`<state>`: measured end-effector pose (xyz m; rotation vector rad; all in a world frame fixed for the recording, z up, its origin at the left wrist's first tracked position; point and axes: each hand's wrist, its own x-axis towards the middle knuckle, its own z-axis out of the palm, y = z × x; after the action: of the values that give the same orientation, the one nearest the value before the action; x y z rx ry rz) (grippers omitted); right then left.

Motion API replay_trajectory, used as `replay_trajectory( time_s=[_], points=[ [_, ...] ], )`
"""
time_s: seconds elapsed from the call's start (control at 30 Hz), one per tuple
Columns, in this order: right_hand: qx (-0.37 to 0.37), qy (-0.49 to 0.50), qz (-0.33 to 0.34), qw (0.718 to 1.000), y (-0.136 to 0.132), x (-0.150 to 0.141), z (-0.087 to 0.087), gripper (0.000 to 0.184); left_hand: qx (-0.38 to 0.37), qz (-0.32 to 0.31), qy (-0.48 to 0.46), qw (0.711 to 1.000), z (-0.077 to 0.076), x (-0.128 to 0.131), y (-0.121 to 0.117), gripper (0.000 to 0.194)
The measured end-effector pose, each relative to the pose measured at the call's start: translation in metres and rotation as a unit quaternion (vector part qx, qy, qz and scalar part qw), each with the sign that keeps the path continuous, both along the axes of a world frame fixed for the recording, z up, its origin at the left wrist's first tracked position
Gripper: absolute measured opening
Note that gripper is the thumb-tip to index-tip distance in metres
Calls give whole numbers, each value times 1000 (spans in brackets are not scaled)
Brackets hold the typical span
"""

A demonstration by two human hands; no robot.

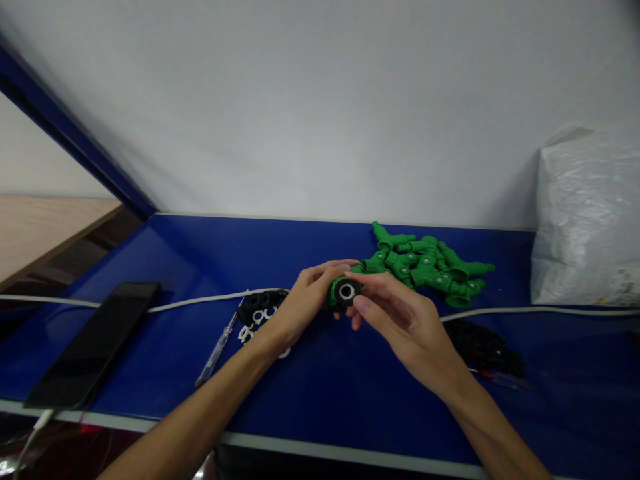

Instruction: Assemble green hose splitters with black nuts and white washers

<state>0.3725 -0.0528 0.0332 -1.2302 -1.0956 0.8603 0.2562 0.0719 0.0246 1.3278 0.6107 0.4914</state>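
My left hand (309, 292) is wrapped round a green plastic fitting (333, 291), much of which its fingers hide. At the end facing me sits a black ring (357, 288) with a white ring inside and a dark hole in the middle. Thumb and fingers of my right hand (400, 312) pinch the black ring from the right. Just behind both hands lies a pile of similar green fittings (427, 272). Left of my left hand are black rings (254, 300) and several white clip-like rings (258, 317), partly covered by my forearm.
A clear-handled screwdriver (217, 352) lies left of the rings, and a dark phone (95, 347) further left. Small black parts (484, 348) and another clear-handled tool (504, 380) are at right. A white cable (197, 301) crosses the blue table. A plastic bag (583, 220) stands back right.
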Motion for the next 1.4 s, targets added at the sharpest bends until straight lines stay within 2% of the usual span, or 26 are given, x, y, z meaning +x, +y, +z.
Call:
replay_trajectory(
  time_s=[0.27, 0.5, 0.63, 0.73, 1.07, 1.17, 1.27, 1.4],
  points=[
    [-30, 17, 18, 999, 0, 4, -6, 12, 101, -18, 72, 992, 1, -3, 3, 47],
    [-52, -46, 6, 998, 1, 4, -5, 7, 225, -4, 121, 967, -2, -6, 4, 45],
    [-59, -74, 0, 995, 1, 3, -7, 5, 268, 6, 139, 953, -2, -7, 4, 43],
    [-61, -87, -1, 994, 0, 4, -9, 3, 286, 12, 142, 948, -2, -6, 5, 44],
    [-57, -116, -21, 991, 1, 7, -14, 12, 302, 16, 131, 944, -3, -7, 3, 44],
    [-60, -118, 2, 991, 1, 10, -14, 19, 297, 10, 127, 946, -5, -6, 4, 45],
    [-80, -127, 34, 988, 2, 19, -7, 29, 296, -6, 132, 946, -4, -3, 6, 46],
    [-114, -177, 60, 976, 7, 34, 11, 35, 313, -32, 110, 943, 3, 4, 11, 45]
  ],
)
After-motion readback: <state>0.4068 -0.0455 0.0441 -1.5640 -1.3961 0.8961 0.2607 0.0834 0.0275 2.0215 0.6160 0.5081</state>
